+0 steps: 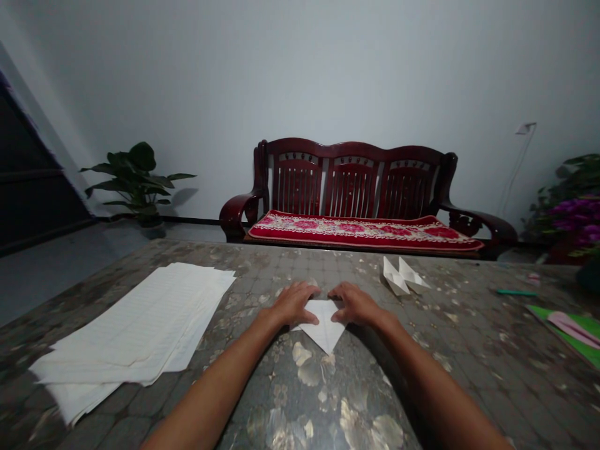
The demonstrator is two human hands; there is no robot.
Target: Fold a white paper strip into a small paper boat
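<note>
A small white sheet of paper (pixel 324 325), folded to a point toward me, lies on the patterned tabletop between my hands. My left hand (pixel 294 304) grips its left side, thumb on top and fingers curled at the far edge. On the opposite side, my right hand (pixel 355 304) holds the paper the same way, its thumb resting on the surface. A small flap shows beneath my left thumb. Beyond my right hand stands a folded white paper shape (pixel 402 276) with pointed peaks.
A stack of white paper sheets (pixel 140 319) lies on the left of the table (pixel 262 412). To the right are a green pen-like stick (pixel 515 292) and a green sheet (pixel 544 317) with a pink object (pixel 574 328). Behind the table stands a wooden bench (pixel 351 187).
</note>
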